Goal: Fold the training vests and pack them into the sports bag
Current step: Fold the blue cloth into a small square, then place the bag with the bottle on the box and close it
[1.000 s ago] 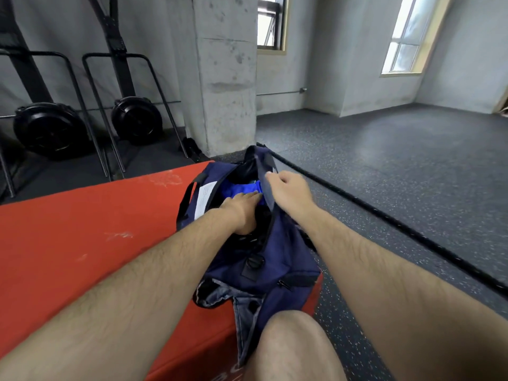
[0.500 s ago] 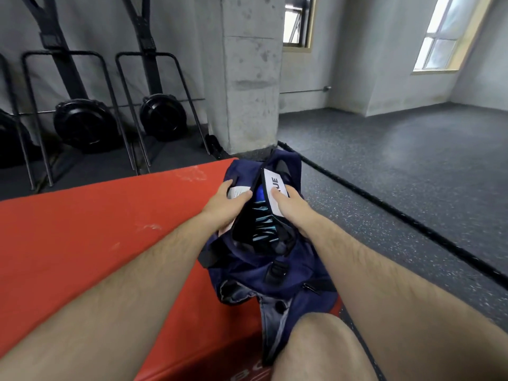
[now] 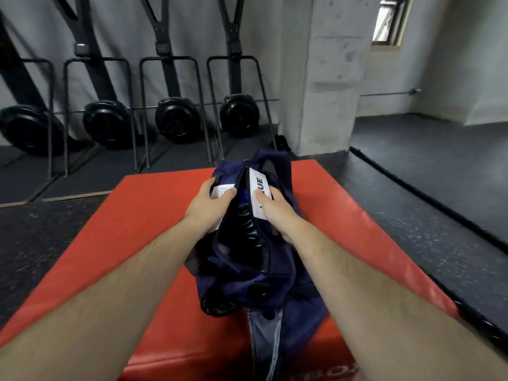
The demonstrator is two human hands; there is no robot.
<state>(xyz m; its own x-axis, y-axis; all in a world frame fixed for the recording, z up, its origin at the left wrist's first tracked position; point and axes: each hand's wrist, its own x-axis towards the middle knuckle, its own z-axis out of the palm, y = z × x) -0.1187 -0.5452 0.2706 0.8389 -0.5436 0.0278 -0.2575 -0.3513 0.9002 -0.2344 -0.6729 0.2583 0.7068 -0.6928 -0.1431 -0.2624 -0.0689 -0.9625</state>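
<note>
Left hand (image 3: 209, 209) grasps the left edge of the opening of the sports bag (image 3: 247, 273), with fingers curled over the rim and the thumb lying on a small white label (image 3: 221, 189); right hand (image 3: 275, 213) grasps the opposite edge, and its thumb presses on a white patch (image 3: 258, 193) where I can read only the letters "UE". Nearest to me, a grey strap (image 3: 264, 334) of the bag hangs over the front edge of the red padded bench (image 3: 137, 243); the navy bag lies on the bench lengthwise, pointing away from me, a little to the right of the middle. Between the two hands the opening is a narrow gap; inside it I see the training vests (image 3: 247, 229) as dark fabric with pale blue marks, and I cannot tell how many they are or how they are folded. Around the bench is a dark speckled floor (image 3: 412, 215); a thick black rope (image 3: 412, 182) runs over it on the right side. Behind the bag stands a concrete pillar (image 3: 330, 78); left of the pillar, four black machines (image 3: 176, 119) with round housings stand in a row against the grey wall; a window (image 3: 390, 20) is at the top right.
</note>
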